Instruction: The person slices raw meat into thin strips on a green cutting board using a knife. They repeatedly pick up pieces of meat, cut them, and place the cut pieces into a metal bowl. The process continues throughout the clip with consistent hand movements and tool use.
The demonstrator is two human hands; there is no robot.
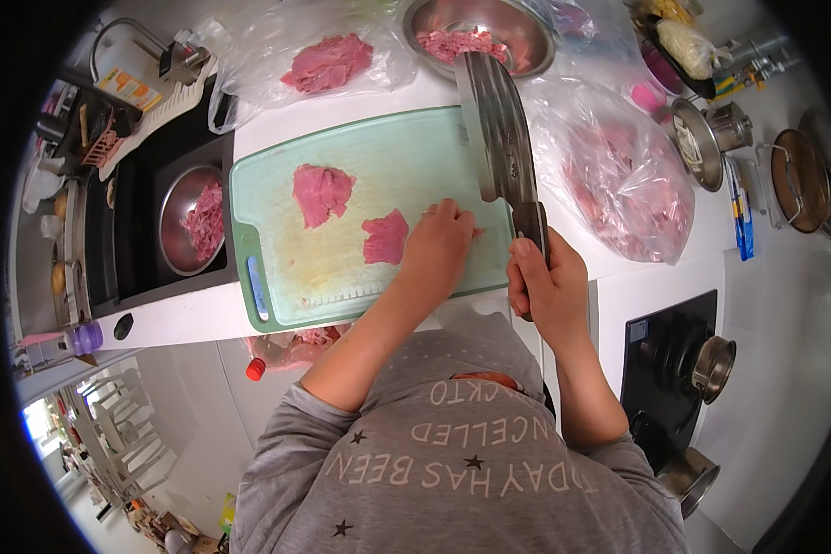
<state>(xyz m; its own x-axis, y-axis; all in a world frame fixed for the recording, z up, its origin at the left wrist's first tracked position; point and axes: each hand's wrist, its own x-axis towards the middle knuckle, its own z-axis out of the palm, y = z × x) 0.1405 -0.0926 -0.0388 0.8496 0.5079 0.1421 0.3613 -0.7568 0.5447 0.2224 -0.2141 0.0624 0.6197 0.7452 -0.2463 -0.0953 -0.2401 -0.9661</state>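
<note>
My right hand [548, 280] grips the handle of a broad cleaver [498, 131], whose blade points away from me above the right end of the green cutting board [332, 273]. On the board, my left hand [440, 239] has its fingers curled down. A sliver of raw meat [477, 233] shows beside those fingertips; whether they hold it is hidden. Just left of this hand lies a flat slice of raw meat [385, 237]. Farther left and back rests a larger piece of raw meat [322, 194].
Behind the board are sliced meat [329, 62] on a plastic bag and a steel bowl [537, 41] of cut meat. A plastic bag of meat [623, 187] lies to the right. Another steel bowl [173, 208] with meat stands in the black sink [135, 235]. A cooktop [654, 367] is at lower right.
</note>
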